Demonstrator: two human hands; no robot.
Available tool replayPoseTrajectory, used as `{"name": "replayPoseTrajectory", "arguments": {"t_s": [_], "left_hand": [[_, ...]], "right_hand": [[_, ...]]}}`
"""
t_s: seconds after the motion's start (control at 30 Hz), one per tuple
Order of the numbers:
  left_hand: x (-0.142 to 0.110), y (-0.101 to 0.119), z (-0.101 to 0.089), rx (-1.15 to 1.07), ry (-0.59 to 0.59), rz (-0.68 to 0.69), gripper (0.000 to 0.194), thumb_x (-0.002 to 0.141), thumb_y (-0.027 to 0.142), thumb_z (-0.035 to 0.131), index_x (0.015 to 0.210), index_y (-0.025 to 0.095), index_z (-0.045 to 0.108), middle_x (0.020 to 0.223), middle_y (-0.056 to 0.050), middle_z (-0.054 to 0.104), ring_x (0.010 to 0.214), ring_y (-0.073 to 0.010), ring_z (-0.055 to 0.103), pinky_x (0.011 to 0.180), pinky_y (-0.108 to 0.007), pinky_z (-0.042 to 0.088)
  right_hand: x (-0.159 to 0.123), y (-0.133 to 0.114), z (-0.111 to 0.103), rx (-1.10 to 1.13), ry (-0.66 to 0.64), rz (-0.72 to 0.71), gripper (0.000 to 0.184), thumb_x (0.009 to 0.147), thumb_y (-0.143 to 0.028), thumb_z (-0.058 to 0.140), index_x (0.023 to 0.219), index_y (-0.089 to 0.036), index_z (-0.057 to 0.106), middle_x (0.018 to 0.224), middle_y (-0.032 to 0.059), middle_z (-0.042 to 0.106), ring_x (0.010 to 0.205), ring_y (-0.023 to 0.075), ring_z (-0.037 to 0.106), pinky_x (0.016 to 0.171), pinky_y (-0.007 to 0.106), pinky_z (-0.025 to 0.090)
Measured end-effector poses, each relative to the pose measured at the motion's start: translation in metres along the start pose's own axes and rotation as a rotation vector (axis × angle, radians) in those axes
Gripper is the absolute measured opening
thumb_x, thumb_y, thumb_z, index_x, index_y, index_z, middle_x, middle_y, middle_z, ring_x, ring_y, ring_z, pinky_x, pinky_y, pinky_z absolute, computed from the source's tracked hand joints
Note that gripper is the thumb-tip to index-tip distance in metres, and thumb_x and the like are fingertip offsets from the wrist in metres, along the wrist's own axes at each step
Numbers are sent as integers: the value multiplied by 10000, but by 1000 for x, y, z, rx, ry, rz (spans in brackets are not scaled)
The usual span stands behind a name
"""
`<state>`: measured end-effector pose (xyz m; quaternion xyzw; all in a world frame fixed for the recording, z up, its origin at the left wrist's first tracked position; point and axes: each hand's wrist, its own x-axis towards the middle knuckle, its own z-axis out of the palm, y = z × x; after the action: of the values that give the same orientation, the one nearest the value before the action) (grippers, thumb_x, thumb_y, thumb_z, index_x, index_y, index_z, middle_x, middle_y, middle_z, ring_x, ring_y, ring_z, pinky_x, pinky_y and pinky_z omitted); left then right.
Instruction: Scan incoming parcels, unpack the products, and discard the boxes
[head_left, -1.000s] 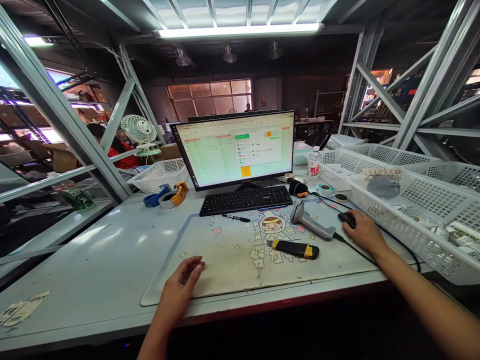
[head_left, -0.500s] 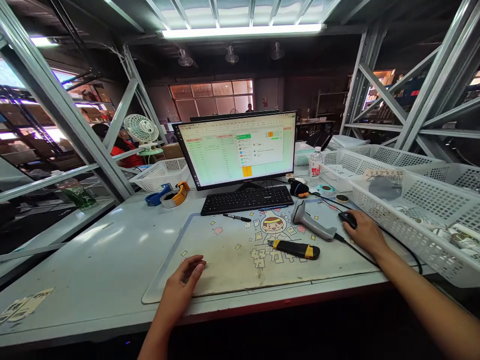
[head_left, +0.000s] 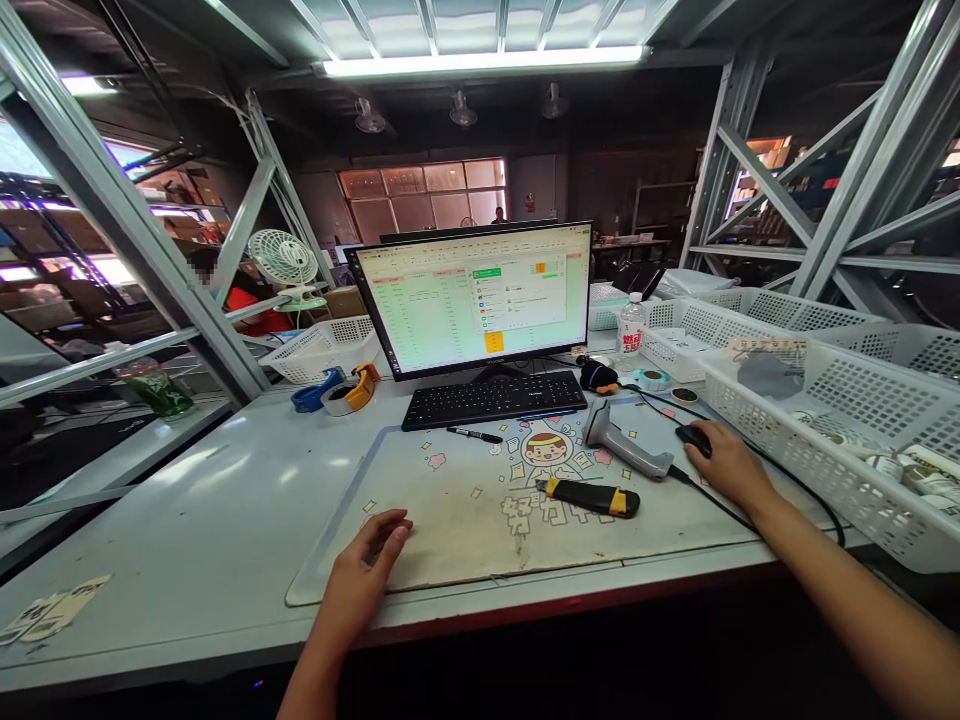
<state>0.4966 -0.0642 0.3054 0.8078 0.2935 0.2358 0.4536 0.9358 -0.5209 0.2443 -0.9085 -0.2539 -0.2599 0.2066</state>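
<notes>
My right hand [head_left: 729, 468] lies over a black computer mouse [head_left: 693, 438] at the right edge of the worn desk mat [head_left: 450, 520], fingers curled around it. My left hand [head_left: 365, 569] rests on the mat's near left corner, fingers loosely curled and holding nothing. Between the hands lie a yellow-and-black utility knife [head_left: 587, 496] and a grey barcode scanner [head_left: 624, 445]. A black pen [head_left: 474, 435] lies in front of the black keyboard [head_left: 493, 397]. Behind the keyboard a monitor [head_left: 474, 297] shows a spreadsheet with a pop-up window.
White mesh baskets [head_left: 825, 420] line the right side, one holding label rolls. Tape dispensers [head_left: 337, 392], another basket [head_left: 319, 350] and a small fan [head_left: 281, 262] stand at the left. A water bottle [head_left: 629, 331] stands behind. Steel rack beams frame both sides; a person in red sits beyond.
</notes>
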Motion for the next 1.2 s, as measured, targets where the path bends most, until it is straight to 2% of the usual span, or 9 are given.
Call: {"name": "replayPoseTrajectory", "arguments": {"t_s": [0.23,0.37,0.53,0.6,0.7,0.77,0.87,1.0,1.2], "left_hand": [[5,-7,2,4,40,25,685,812,802,661,1177,227,731,1129,-143,836,1187,-365,778,1081,-502,606],[4,-12,1,2,-1,15,692,823,799,658,1203,223,716,1178,-150,827,1229,-359,761,1103,-491,594],[11,0,4,58,-36,3,714,841,815,609,1195,209,738,1226,-156,809,1226,-358,749,1110,-495,579],[28,13,8,95,-71,45,708,845,809,606,1183,205,752,1224,-154,805,1176,-350,760,1087,-486,587],[74,36,19,147,-88,182,686,871,774,592,1215,202,746,1225,-140,797,1116,-326,761,1036,-457,605],[112,49,31,210,-21,274,663,894,722,568,1242,183,730,1244,-148,776,1114,-326,747,1035,-466,599],[165,59,55,371,111,374,586,961,610,540,1304,164,704,1366,-187,703,1286,-355,666,1169,-509,506],[208,51,80,600,206,323,570,1029,513,511,1442,139,629,1528,-242,585,1448,-422,521,1215,-595,418],[241,15,92,697,255,250,679,1041,564,485,1564,134,537,1719,-238,401,1580,-446,350,1282,-659,268]], "right_hand": [[1,-5,-5,-8,-13,-7,429,990,-424,486,1297,-179,658,1309,152,713,1157,341,683,1052,495,545],[0,-5,-4,-10,-4,6,413,992,-415,489,1295,-190,657,1319,144,713,1161,337,681,1049,487,541],[0,-4,-3,4,-5,10,440,996,-459,496,1294,-179,657,1309,169,706,1140,346,678,1025,502,549],[0,-4,-3,9,6,-3,448,999,-467,498,1301,-176,654,1299,173,703,1130,343,680,1022,503,551],[0,-4,-2,1,5,-19,440,997,-416,492,1336,-180,643,1305,164,701,1124,332,681,1019,500,553],[0,-5,-3,-27,-5,-7,437,996,-395,490,1347,-185,644,1317,156,700,1106,328,687,1000,495,559],[-1,-9,-5,-65,-11,-4,420,1011,-386,482,1342,-195,655,1325,148,698,1076,324,699,956,480,573],[-3,-14,-8,-91,2,-14,380,1007,-361,498,1313,-223,674,1318,124,702,1067,304,713,932,443,583],[-5,-12,-7,-104,-15,-23,382,1020,-381,479,1316,-241,676,1362,112,696,1099,304,721,927,436,594]]}}
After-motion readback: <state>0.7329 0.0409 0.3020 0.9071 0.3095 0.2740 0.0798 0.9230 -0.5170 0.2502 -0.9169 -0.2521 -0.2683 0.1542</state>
